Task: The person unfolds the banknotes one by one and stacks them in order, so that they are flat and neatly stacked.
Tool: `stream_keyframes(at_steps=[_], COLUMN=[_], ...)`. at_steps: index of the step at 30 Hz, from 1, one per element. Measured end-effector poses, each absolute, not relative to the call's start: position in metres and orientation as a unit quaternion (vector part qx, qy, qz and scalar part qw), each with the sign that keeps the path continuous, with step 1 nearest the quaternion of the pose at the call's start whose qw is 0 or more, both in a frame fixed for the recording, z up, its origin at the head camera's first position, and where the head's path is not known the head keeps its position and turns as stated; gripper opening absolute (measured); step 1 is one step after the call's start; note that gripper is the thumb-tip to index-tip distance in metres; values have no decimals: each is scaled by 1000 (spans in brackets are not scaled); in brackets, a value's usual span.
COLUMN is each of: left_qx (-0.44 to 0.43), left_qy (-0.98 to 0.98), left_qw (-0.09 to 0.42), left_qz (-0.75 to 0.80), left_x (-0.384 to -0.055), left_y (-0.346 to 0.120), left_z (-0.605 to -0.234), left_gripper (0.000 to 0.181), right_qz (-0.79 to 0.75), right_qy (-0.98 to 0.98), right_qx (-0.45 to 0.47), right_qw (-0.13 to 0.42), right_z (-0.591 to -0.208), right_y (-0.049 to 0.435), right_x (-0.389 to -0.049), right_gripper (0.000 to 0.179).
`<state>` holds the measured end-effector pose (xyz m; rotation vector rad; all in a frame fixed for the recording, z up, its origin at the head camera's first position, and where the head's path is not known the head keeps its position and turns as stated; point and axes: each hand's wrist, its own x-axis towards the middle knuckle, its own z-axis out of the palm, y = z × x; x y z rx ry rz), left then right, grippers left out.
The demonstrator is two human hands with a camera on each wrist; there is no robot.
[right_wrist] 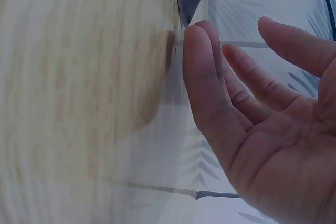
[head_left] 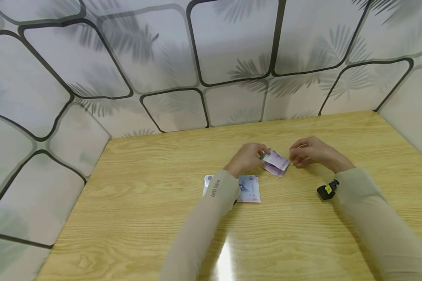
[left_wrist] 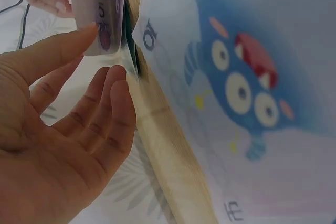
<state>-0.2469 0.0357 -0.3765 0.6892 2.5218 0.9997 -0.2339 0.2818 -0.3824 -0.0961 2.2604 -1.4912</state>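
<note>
A folded purple play banknote (head_left: 276, 160) with a 5 on it lies over the wood table, its fold partly sprung apart. My left hand (head_left: 247, 158) has the note's left end between thumb and index finger; the thumb (left_wrist: 86, 38) overlaps its printed face, while the other fingers are loosely bent. A teal edge (left_wrist: 129, 38) shows beside the purple note. On the note's other side, my right hand (head_left: 313, 153) has loosely bent fingers (right_wrist: 202, 72) close to its right corner, with nothing between them. Under the left wrist lies a stack of blue-and-white play banknotes (head_left: 250, 189), a cartoon figure printed on top.
The light wood table (head_left: 144, 218) backs onto a patterned curtain wall (head_left: 232, 97) with dark outlines and leaf prints, which also closes in both sides. A small black wrist camera (head_left: 326, 191) sits at the right cuff.
</note>
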Motion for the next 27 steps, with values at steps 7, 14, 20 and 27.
stream_keyframes(at_steps=[7,14,20,27], left_qx=[253,224,193,155], left_qy=[903,906,889,861], left_qw=[144,72,32,45], left_qz=[316,352,413,482], left_x=[-246,-247,-248,-250], left_y=[41,45,47,42], left_z=[-376,-379,-378,-380], left_gripper=[18,17,15,14], right_qz=[-541,-519,-510,-496], right_qy=[810,823,831,848], right_qx=[-48,-59,-46,-25], right_qw=[220,223,217,183], right_z=[-382,-382,-382,-381], right_y=[283,285,283,284], right_x=[-233,-232,-232,-233], right_gripper=[40,46,52,45])
